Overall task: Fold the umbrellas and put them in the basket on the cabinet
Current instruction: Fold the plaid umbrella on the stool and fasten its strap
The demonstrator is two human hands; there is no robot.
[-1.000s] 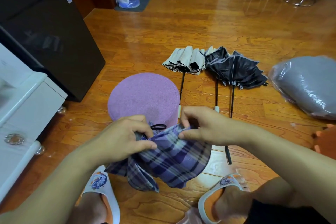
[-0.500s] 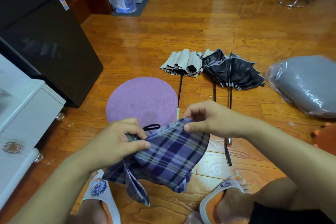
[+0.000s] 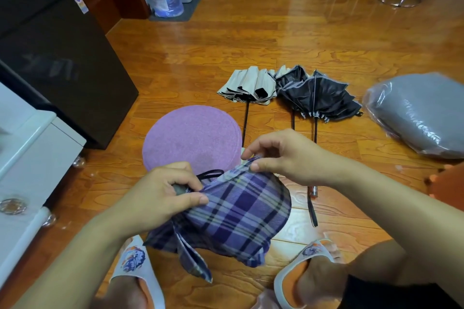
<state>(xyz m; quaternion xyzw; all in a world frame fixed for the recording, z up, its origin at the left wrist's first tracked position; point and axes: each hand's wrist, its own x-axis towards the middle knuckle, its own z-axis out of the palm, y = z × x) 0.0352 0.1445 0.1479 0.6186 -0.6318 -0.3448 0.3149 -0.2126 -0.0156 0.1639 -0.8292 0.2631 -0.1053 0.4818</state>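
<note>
So, both hands are on the purple plaid umbrella (image 3: 236,218), held low above the wooden floor (image 3: 251,40), between the person's knees. The left hand (image 3: 160,195) has its grip closed around the handle end, thumb pressed onto the plaid cloth, and a thin black strap loop (image 3: 211,173) pokes out just past the fingers. The right hand (image 3: 288,158) pinches the top edge of the canopy between thumb and forefinger, with the other fingers curled above it. The cloth hangs loose and crumpled under both hands, one flap drooping down near the left slipper (image 3: 136,268). The right slipper (image 3: 301,266) sits under the other side.

Just past the hands there's a round purple mat (image 3: 190,138) lying flat on the floor. Farther out lie a beige umbrella (image 3: 248,85) and a black umbrella (image 3: 319,93), side by side and touching, canopies half collapsed, shafts pointing back toward the person. A grey cushion in plastic wrap (image 3: 421,113) sits off to the right, a dark cabinet (image 3: 62,63) stands on the left with a white cabinet (image 3: 30,153) nearer the person.
</note>
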